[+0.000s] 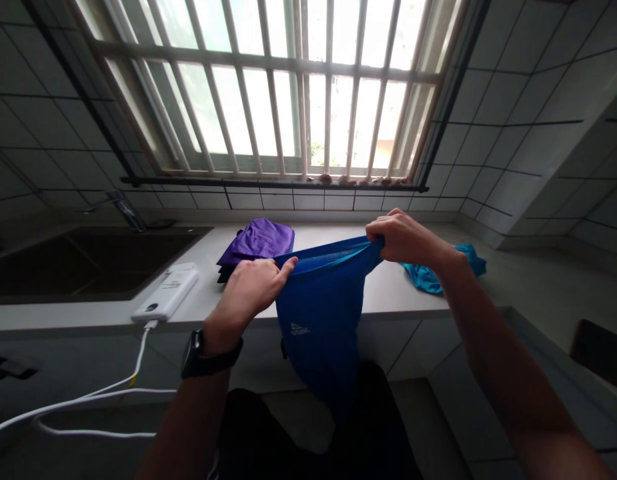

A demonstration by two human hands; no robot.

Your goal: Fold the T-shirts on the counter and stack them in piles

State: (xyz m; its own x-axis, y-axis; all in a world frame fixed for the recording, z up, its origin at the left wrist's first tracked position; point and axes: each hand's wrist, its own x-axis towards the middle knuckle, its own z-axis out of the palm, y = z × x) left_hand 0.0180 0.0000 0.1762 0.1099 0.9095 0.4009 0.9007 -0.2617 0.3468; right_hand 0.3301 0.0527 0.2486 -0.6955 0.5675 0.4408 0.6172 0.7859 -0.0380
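Observation:
A blue garment (321, 320) with a small white triangular logo hangs in front of the counter edge, its upper edge stretched between my hands. My left hand (255, 283), wearing a black watch on the wrist, pinches the left end of that edge. The right end is gripped in my right hand (403, 237), which is held a little higher. Between them the opening gapes slightly and shows a lighter, ribbed-looking inside. The lower part of the garment narrows down toward my legs. Whether it is a shirt or shorts I cannot tell.
Folded purple cloth (261, 239) lies on the white counter (333, 230) behind my left hand. Crumpled turquoise cloth (423, 277) rests beyond my right forearm. A white power bank (168, 293) with a cable sits beside the dark sink (88, 260). A barred window (298, 67) is behind.

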